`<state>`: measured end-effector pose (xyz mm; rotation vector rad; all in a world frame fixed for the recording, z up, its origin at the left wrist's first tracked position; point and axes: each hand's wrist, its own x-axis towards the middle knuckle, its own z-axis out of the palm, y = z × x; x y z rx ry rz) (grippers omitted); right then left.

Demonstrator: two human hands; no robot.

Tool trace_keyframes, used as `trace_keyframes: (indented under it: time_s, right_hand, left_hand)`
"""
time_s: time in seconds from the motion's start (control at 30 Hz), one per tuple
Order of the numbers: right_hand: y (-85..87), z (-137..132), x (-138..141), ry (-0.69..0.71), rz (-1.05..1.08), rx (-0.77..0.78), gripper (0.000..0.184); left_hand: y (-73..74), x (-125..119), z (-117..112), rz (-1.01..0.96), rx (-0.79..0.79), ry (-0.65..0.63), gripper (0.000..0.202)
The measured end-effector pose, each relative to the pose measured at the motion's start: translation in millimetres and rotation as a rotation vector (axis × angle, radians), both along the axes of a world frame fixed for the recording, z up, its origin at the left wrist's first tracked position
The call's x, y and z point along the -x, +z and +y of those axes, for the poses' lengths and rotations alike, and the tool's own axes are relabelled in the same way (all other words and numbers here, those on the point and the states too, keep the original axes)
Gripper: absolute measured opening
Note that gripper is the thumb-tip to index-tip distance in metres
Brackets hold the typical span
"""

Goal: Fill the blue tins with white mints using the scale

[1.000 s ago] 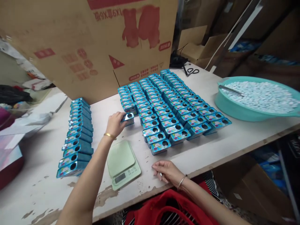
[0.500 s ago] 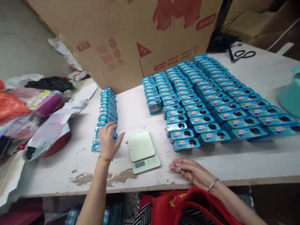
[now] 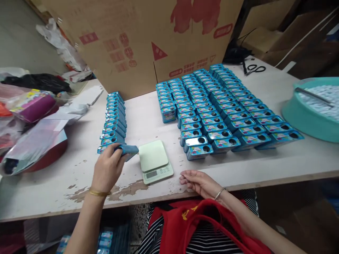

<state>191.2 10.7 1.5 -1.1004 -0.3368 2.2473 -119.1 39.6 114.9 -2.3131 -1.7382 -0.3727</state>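
Observation:
My left hand (image 3: 108,164) is closed around a small blue tin (image 3: 129,151), tilted on its side between the front of a single row of matching tins (image 3: 116,121) and the scale. The pale green kitchen scale (image 3: 153,155) has a bare plate and a small display. Just right of it, my right hand (image 3: 198,181) rests near the table's front edge, fingers curled together; whatever they hold, if anything, is too small to tell. Several columns of blue tins with dark round holes in their tops (image 3: 225,113) stand beyond the right hand.
A large cardboard box (image 3: 143,42) stands at the back. Plastic bags and papers (image 3: 39,137) crowd the left side. On the right are black-handled scissors (image 3: 255,68) and a teal basin (image 3: 296,109) of small white pieces with a dark stick across it.
My left hand, open over the front of the left row before, now grips a tin and has lifted and tipped it toward the scale. The view has turned rightward, showing more of the teal basin.

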Motion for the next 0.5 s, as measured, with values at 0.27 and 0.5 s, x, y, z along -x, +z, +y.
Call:
trace_keyframes:
  time_s: [0.27,0.5]
  right_hand:
    - [4.5,-4.6,-4.1,0.031,-0.027,-0.147,0.040]
    - [0.1,-4.6,-15.7,0.033,-0.141,-0.146,0.047]
  left_hand:
    - [-11.6,-64.9,43.3,0.097,0.262,-0.257,0.017]
    - [-10.8,-46.3,25.5,-0.277,0.024,-0.187,0.022]
